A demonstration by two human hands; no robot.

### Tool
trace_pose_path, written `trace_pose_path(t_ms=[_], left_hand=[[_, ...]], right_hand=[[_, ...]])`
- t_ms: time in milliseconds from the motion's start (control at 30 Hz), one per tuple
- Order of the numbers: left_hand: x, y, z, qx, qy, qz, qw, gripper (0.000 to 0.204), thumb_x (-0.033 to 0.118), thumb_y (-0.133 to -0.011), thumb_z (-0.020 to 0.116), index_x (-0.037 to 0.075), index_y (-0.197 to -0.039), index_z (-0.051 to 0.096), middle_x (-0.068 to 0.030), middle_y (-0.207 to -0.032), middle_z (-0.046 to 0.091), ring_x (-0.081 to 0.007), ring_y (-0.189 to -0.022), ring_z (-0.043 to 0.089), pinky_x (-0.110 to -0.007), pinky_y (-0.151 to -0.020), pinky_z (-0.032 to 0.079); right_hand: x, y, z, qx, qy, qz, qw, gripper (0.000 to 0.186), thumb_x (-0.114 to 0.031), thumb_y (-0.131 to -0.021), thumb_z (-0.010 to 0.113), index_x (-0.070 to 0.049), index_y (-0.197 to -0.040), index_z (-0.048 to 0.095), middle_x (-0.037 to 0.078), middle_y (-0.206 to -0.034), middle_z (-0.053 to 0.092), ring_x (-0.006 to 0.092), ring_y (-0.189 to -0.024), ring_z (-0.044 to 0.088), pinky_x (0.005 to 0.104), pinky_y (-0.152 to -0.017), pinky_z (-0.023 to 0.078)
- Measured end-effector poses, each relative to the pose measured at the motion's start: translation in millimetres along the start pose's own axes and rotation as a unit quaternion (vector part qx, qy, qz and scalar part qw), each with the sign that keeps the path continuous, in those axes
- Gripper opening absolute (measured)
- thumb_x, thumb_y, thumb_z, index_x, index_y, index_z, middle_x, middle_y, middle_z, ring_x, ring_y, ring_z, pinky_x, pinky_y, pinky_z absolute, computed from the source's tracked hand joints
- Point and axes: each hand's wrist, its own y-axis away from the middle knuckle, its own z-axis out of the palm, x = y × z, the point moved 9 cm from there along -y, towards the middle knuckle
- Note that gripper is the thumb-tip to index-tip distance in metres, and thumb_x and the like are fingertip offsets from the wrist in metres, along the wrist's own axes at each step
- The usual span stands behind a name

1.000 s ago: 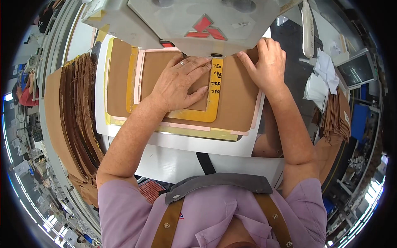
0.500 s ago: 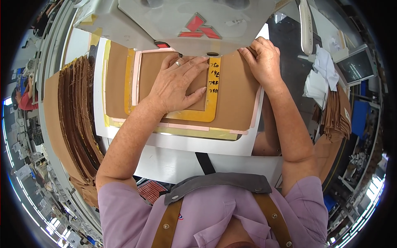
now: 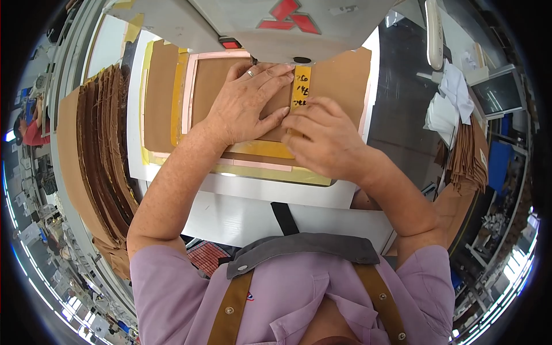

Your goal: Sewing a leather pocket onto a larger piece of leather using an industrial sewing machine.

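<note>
Under the machine head lies a flat brown fabric panel (image 3: pixel 345 75), with a yellow rectangular frame (image 3: pixel 261 148) on top of it. The frame bears handwritten marks on its right bar. My left hand (image 3: pixel 250 103) rests flat on the brown fabric inside the frame, fingers spread and a ring on one finger. Close to its thumb, my right hand (image 3: pixel 328 138) is over the frame's lower right corner. Its fingers are curled together; the tips are partly hidden, and whether they pinch anything is unclear. Pink strips (image 3: pixel 188 109) edge the panel and the frame.
The grey machine head (image 3: pixel 247 29) overhangs the far side of the work. A thick stack of brown fabric pieces (image 3: pixel 95 155) stands at the left. At the right hang another brown bundle (image 3: pixel 468 155) and white cloths (image 3: pixel 451 103), near a dark screen (image 3: pixel 497 92).
My right hand has left the panel's far right edge and come left and nearer, to the frame's lower right corner. My left hand stays on the fabric inside the frame.
</note>
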Motion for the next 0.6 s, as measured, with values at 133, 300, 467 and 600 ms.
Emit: trace_pose_path(t_ms=[133,300,467,600], left_hand=[[1.3,0.8,-2.6,0.009,0.007,0.003,1.0,0.053,0.034,-0.093,0.069,0.012,-0.14,0.058,-0.0049,-0.149,0.057,-0.0281,-0.134,0.054,-0.052,-0.114,0.031],[10.0,1.3,-6.6,0.012,-0.026,0.012,1.0,0.048,0.029,-0.093,0.07,0.011,-0.137,0.061,-0.0034,-0.147,0.058,-0.0255,-0.133,0.055,-0.051,-0.116,0.032],[14.3,1.7,-7.1,0.018,-0.02,-0.003,1.0,0.047,0.025,-0.091,0.072,0.01,-0.134,0.063,-0.0028,-0.145,0.06,-0.0233,-0.134,0.055,-0.049,-0.118,0.034],[11.8,2.4,-2.8,0.01,0.009,-0.009,1.0,0.049,0.022,-0.09,0.072,0.009,-0.136,0.061,-0.0045,-0.145,0.059,-0.024,-0.137,0.053,-0.05,-0.119,0.033]], right_hand=[[-6.2,1.1,10.3,-0.015,-0.029,0.012,0.999,0.015,-0.018,-0.075,0.075,-0.008,-0.085,0.071,0.006,-0.104,0.067,0.023,-0.106,0.063,0.0443,-0.105,0.045],[-5.5,4.5,10.5,0.001,0.0,0.02,1.0,0.014,-0.018,-0.075,0.075,-0.008,-0.083,0.071,0.006,-0.105,0.066,0.0229,-0.107,0.062,0.0445,-0.103,0.046],[-1.8,10.3,12.8,-0.004,-0.013,0.041,0.999,0.017,-0.02,-0.073,0.077,-0.009,-0.085,0.071,0.005,-0.103,0.064,0.0222,-0.105,0.061,0.0438,-0.101,0.047],[-2.3,13.4,11.1,0.013,-0.021,0.051,0.998,0.018,-0.02,-0.074,0.077,-0.01,-0.088,0.071,0.005,-0.104,0.064,0.0227,-0.105,0.061,0.044,-0.1,0.047]])
